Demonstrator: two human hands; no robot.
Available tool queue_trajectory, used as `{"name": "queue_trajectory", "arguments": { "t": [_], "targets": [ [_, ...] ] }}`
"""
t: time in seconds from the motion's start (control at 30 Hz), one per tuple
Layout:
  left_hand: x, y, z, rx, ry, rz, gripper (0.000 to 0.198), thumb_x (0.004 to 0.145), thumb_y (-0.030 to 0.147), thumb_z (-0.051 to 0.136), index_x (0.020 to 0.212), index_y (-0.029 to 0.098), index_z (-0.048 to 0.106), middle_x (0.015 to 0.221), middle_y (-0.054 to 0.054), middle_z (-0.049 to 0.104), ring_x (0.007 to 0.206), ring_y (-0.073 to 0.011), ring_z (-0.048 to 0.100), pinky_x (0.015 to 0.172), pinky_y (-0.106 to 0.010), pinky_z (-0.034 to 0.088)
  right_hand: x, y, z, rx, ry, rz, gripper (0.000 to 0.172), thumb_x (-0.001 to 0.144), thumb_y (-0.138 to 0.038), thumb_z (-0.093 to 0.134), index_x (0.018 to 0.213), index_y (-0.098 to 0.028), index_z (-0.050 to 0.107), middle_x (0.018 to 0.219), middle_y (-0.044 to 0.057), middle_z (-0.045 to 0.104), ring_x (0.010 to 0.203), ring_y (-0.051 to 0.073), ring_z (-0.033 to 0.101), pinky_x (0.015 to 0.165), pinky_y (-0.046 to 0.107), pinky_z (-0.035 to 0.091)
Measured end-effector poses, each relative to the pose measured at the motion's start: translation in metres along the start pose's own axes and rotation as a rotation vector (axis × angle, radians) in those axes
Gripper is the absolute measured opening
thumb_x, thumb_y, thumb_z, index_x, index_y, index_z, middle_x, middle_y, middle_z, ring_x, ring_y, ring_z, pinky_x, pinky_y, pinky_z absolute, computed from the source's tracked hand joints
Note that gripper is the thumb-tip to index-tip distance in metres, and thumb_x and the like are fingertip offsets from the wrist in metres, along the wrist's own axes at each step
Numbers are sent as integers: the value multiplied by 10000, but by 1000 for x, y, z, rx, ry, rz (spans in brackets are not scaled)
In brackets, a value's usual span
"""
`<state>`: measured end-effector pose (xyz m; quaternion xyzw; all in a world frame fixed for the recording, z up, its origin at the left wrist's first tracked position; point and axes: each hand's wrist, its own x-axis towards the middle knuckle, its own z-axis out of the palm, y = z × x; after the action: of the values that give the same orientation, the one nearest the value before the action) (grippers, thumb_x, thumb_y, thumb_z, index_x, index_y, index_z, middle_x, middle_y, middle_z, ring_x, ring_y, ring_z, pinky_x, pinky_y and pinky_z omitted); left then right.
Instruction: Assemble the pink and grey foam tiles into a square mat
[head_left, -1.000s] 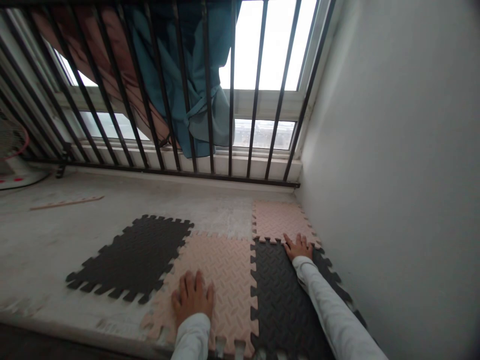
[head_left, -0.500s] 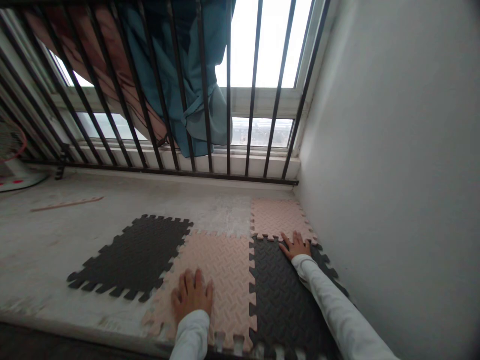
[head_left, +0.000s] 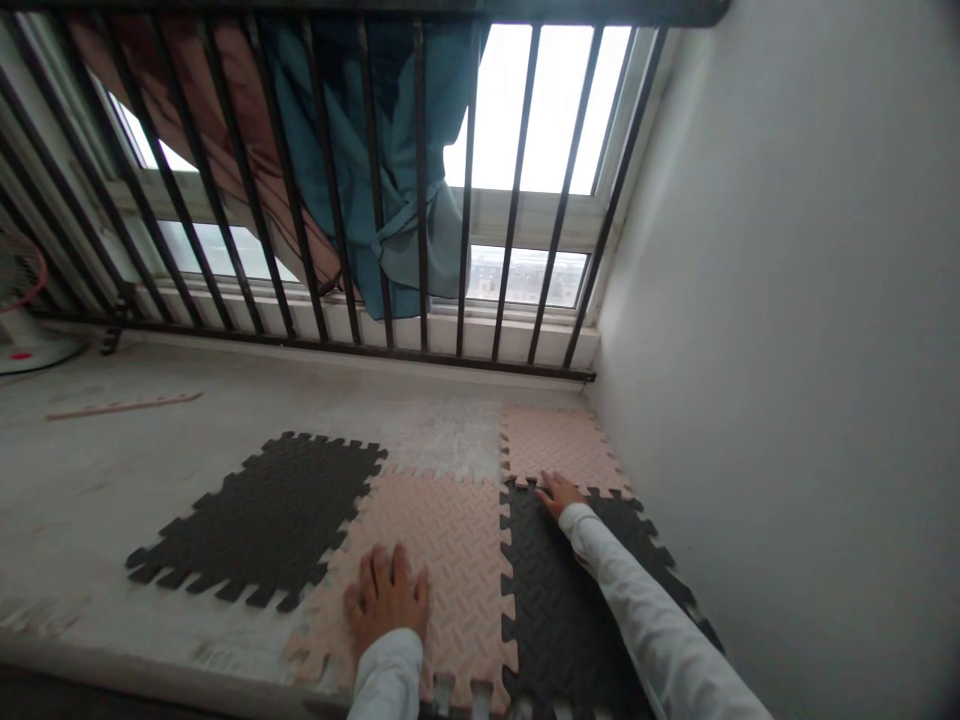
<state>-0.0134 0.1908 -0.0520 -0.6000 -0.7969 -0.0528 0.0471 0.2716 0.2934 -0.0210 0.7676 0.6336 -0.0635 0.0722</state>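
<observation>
Just slid R hand (head_left: 561,493) left along seam betw. far pink foam tile (head_left: 555,437) and R-side black foam tile (head_left: 551,590), now nearer the corner shared w/ near pink foam tile (head_left: 457,560). Drew fingers closer tog. too, vs. wider splay a sec ago. Means, at a guess, working along that joint bit by bit, w/ contact now toward its left end. Can't judge seating of teeth there: partly covered by fingers.

Kept L hand (head_left: 386,595) in approx. same spot: palm down on left part of near pink foam tile, fingers spread, gripping nothing visible. Prob. steadying it. Likewise w/ R hand: unclenched, extended, nothing seen in grasp; can't tell how hard pressed down.

Looks interlocked along near pink/R-side black joint. Running just beside black's right edge: pale wall (head_left: 787,350). Lying left of near pink: left-hand black foam tile (head_left: 255,520), edge to edge or nearly; can't confirm locked.

See pale floor (head_left: 442,430) beyond near pink, left of far pink. Farther back: dark railing (head_left: 480,363), w/ teal curtain (head_left: 397,140) behind bars. Off left: thin pinkish strip (head_left: 124,405) on floor, well apart from both hands, plus fan (head_left: 26,345) at edge of view.
</observation>
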Motion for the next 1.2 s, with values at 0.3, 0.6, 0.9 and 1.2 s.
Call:
{"name": "queue_trajectory", "arguments": {
  "t": [0.3, 0.6, 0.9, 1.2],
  "targets": [
    [-2, 2, -5, 46, -12, -5, 483, 785, 383, 337, 1235, 219, 400, 1328, -110, 344, 1230, -276, 243, 965, -490, 191, -8, -58, 19, 2, 219, -31, 450, 811, -460, 297, 1214, -301, 419, 1338, 99, 326, 1210, 289, 264, 934, 434, 197],
    [-3, 2, -4, 53, 6, 1, 480, 792, 386, 335, 1236, 215, 397, 1327, -112, 342, 1231, -279, 237, 967, -497, 180, -11, -45, 29, -11, 245, -134, 476, 812, -429, 285, 1249, -266, 378, 1339, 98, 330, 1214, 272, 265, 946, 406, 185],
    [-4, 2, -5, 40, 22, 2, 475, 793, 376, 343, 1235, 212, 398, 1328, -112, 341, 1233, -274, 233, 969, -491, 180, -13, -50, 29, 7, 93, -146, 703, 791, -539, 204, 1318, -75, 218, 1392, 155, 161, 1274, 265, 107, 1015, 386, 65],
    [-3, 4, -1, 60, 45, -9, 468, 792, 369, 339, 1229, 216, 409, 1331, -113, 339, 1225, -273, 250, 959, -495, 187, -9, -51, 23, 83, 39, -97, 731, 770, -542, 264, 1295, -33, 256, 1386, 152, 186, 1276, 237, 113, 1030, 386, 71]
  ]
}}
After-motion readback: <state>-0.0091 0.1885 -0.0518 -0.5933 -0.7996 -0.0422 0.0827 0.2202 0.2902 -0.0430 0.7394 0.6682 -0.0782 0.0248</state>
